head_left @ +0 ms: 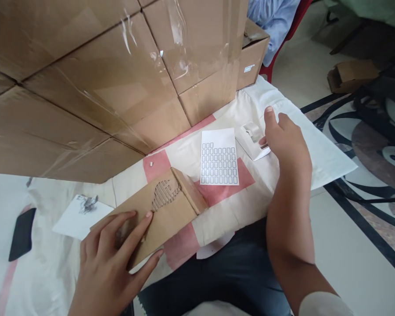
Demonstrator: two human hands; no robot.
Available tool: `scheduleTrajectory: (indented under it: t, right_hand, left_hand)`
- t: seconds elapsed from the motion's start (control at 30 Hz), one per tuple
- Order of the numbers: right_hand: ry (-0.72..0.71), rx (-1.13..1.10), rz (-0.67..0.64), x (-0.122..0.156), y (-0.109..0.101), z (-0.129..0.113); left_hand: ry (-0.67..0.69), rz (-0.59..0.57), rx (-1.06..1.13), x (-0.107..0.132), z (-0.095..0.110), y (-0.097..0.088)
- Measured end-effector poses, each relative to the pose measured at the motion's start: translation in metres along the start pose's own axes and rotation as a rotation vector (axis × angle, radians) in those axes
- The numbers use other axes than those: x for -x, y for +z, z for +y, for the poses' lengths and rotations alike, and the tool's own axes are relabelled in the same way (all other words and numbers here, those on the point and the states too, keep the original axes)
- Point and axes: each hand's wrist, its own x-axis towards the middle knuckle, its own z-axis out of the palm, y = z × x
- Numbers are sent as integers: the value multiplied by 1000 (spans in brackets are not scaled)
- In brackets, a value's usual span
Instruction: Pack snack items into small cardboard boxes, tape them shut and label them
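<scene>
My left hand (113,259) lies flat with fingers spread on a brown cardboard piece (166,208) whose top layer is torn, showing the corrugation. My right hand (285,140) reaches to a small white box (250,138) on the cloth, fingers curled against its right side; whether it grips the box I cannot make out. A white sheet of small rectangular labels (219,157) lies between the cardboard piece and the white box.
A stack of taped cardboard cartons (118,74) fills the upper left. A white and red cloth (303,145) covers the surface. A white paper with a dark mark (80,215) and a black flat object (22,232) lie at left. A patterned rug (375,145) lies right.
</scene>
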Motion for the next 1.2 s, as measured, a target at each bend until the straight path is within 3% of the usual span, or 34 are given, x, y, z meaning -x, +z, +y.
scheduleTrajectory:
  t: [0.13,0.53,0.8,1.03,1.2]
  right_hand:
    - [125,66,-29,1,-1,-2]
    - [134,-12,-30,1,3,0]
    - [270,68,-111,2,-9,-17]
    - [327,-85,-287,3,-25,-14]
    - [292,-200,-308,-4,-24,2]
  left_hand:
    - [-1,-2,15,-2,-1,0]
    - [4,3,13,-11,-4,0]
    - [-12,28,19,-18,0,0]
    - [-7,4,21,-16,0,0]
    - [-15,10,15,-18,0,-1]
